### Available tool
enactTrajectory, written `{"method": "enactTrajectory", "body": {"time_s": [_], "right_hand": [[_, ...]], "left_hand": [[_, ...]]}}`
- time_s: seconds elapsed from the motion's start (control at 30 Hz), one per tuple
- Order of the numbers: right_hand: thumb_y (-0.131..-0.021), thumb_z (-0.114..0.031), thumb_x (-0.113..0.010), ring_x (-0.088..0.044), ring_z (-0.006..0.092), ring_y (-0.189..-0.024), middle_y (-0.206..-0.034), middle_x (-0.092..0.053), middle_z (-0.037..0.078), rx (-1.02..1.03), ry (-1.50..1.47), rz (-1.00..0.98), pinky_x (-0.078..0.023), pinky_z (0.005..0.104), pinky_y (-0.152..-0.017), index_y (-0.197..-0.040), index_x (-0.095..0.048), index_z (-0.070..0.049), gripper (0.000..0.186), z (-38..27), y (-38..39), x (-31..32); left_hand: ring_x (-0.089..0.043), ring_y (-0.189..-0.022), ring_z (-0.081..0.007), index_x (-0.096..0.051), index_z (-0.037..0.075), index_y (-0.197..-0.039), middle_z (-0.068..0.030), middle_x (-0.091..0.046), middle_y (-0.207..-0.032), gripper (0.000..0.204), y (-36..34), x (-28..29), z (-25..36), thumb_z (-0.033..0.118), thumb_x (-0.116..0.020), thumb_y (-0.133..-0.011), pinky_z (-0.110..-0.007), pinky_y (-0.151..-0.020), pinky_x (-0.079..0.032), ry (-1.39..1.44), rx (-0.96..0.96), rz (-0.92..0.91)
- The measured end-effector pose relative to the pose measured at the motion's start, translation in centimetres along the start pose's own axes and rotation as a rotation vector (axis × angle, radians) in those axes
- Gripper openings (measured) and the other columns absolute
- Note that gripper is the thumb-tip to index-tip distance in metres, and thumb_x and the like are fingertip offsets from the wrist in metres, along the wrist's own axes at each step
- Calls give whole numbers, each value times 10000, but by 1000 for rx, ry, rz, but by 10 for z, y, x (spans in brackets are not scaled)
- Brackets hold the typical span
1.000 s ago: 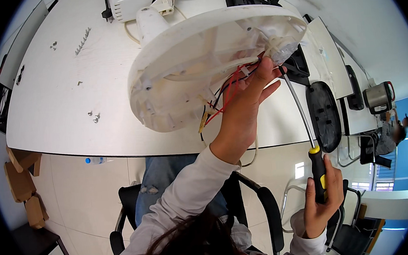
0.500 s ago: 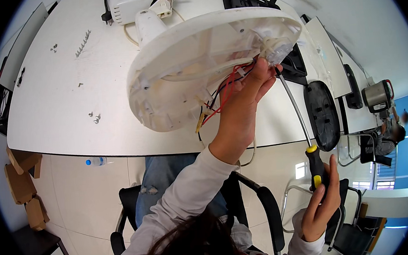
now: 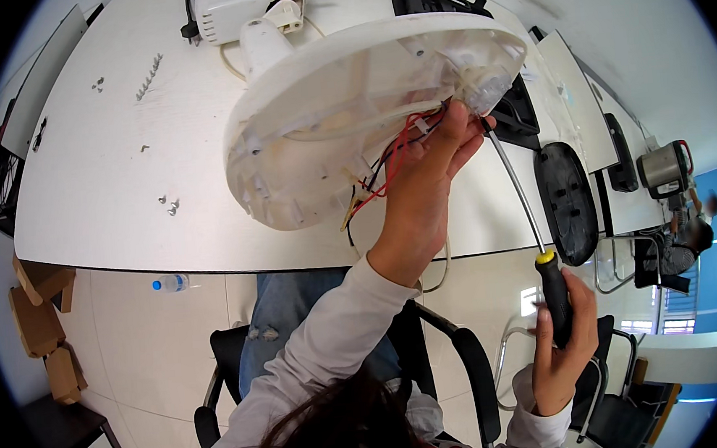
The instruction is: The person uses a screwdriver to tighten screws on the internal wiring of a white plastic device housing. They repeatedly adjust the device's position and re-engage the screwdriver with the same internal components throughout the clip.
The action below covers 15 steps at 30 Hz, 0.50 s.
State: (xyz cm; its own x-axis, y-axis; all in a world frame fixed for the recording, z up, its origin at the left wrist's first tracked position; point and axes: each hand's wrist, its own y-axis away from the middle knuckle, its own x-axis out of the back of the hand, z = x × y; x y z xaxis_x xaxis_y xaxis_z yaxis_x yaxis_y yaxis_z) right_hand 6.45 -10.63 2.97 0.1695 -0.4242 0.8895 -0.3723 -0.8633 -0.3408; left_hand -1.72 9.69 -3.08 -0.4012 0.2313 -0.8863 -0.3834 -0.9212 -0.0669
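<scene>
A white oval plastic base (image 3: 327,142), with a short neck at its back, stands tilted so its ribbed underside shows. My left hand (image 3: 421,168) is closed beside a translucent part (image 3: 484,89) at the base's right end; what its fingertips pinch is hidden. Red and dark wires (image 3: 399,149) run past its thumb. My right hand (image 3: 566,342) holds the black handle of a long screwdriver (image 3: 514,186) between thumb and fingers. The screwdriver's shaft slants up to my left fingertips, its tip hidden there.
Small screws (image 3: 149,76) lie in a row on the white table (image 3: 87,195), with several more scattered nearby. Behind the base sits a white appliance housing (image 3: 249,9). A black oval cover (image 3: 566,203) lies at the right edge. Far right, people sit at another table.
The screwdriver handle has turned, hiding its yellow patch. My right fingers have moved slightly up and closed in around the handle. My left hand has hardly moved.
</scene>
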Motion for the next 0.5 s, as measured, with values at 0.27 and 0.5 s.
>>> {"method": "enactTrajectory", "body": {"time_s": [0.27, 0.5], "right_hand": [[-897, -164, -461, -438, 203, -588, -732, -460, 110, 129, -77, 52, -325, 297, -513, -1214, -521, 23, 373, 5, -3, -1], [-805, 17, -534, -552, 227, -767, -886, -519, 129, 112, -10, 107, -437, 287, -660, -1191, -553, 9, 387, 5, -2, -3]], "left_hand": [[-589, -1058, -237, -488, -33, -1189, -170, -593, -1128, 473, 3, -1, 5, 336, -566, -903, -324, -960, -435, 10, 10, -2], [-594, -1052, -241, -487, -32, -1188, -173, -594, -1126, 457, 3, -2, 4, 322, -562, -908, -321, -947, -447, 15, -4, 3]]}}
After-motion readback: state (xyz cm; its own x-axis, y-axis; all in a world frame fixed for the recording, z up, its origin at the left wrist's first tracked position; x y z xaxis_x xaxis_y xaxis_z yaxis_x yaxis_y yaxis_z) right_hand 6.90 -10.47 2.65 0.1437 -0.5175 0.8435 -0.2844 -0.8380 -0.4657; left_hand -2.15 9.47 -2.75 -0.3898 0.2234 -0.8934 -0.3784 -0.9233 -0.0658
